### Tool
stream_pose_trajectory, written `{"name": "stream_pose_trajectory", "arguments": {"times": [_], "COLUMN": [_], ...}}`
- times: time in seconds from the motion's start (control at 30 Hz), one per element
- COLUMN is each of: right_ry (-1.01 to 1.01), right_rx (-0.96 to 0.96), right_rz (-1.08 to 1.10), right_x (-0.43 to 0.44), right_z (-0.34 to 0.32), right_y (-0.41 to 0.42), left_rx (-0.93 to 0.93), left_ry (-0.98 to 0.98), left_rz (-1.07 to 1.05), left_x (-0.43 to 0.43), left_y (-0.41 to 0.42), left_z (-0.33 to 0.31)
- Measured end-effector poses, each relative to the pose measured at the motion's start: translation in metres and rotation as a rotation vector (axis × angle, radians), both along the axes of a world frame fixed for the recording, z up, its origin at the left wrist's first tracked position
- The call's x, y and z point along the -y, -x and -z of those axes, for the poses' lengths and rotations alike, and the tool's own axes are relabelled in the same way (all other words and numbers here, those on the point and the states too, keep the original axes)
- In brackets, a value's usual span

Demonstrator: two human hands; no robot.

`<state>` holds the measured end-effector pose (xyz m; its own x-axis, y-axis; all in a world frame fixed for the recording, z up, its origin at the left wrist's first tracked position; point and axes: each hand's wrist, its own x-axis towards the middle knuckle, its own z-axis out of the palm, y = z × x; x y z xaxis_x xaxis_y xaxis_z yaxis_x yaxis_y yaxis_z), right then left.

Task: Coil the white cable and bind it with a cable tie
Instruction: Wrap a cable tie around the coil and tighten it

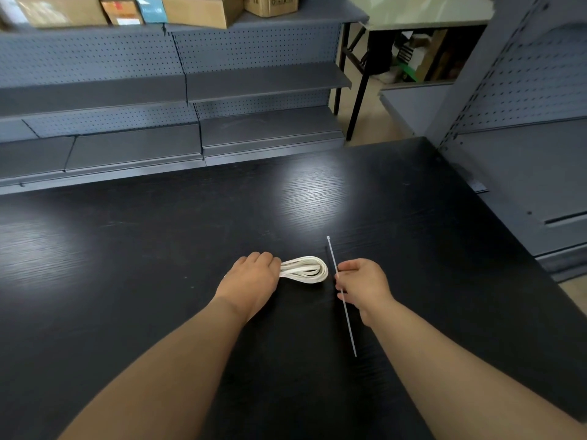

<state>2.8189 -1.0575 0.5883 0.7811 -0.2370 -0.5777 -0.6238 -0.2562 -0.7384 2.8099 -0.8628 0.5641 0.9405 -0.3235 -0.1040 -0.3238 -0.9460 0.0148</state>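
The white cable [306, 269] lies wound into a flat oval coil on the black table [158, 249]. My left hand [252, 281] rests palm down on the coil's left end and hides that part. My right hand [362, 285] pinches a long thin white cable tie [332, 258] near its middle, just right of the coil. The tie slants from its head up at the far end down toward me, clear of the cable. A dark thin strip, maybe the tie's shadow or a second tie, lies right beside it on the table.
Grey pegboard shelving [190, 90] runs along the far edge of the table, with cardboard boxes [197, 9] on top. Another grey shelf unit [524, 154] stands at the right. A pale-topped table [422, 11] is at the back right.
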Motion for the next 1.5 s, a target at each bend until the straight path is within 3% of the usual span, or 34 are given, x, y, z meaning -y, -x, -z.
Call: {"name": "stream_pose_trajectory", "arguments": {"times": [0.43, 1.07, 1.33, 1.5], "right_ry": [0.026, -0.113, -0.201, -0.15], "right_rx": [0.005, -0.077, -0.066, -0.032], "right_rz": [0.098, 0.165, 0.359, 0.281], "right_x": [-0.018, -0.043, -0.048, -0.054], "right_z": [0.003, -0.014, -0.011, -0.008], "right_y": [0.017, 0.029, 0.034, 0.04], "left_rx": [-0.049, -0.041, -0.037, -0.044], "left_ry": [0.11, 0.284, 0.351, 0.316], "left_rz": [-0.007, -0.1, -0.175, -0.148], "left_x": [-0.002, -0.005, -0.005, -0.001], "left_y": [-0.011, -0.005, -0.001, 0.005], "left_z": [-0.009, -0.019, -0.021, -0.019]}}
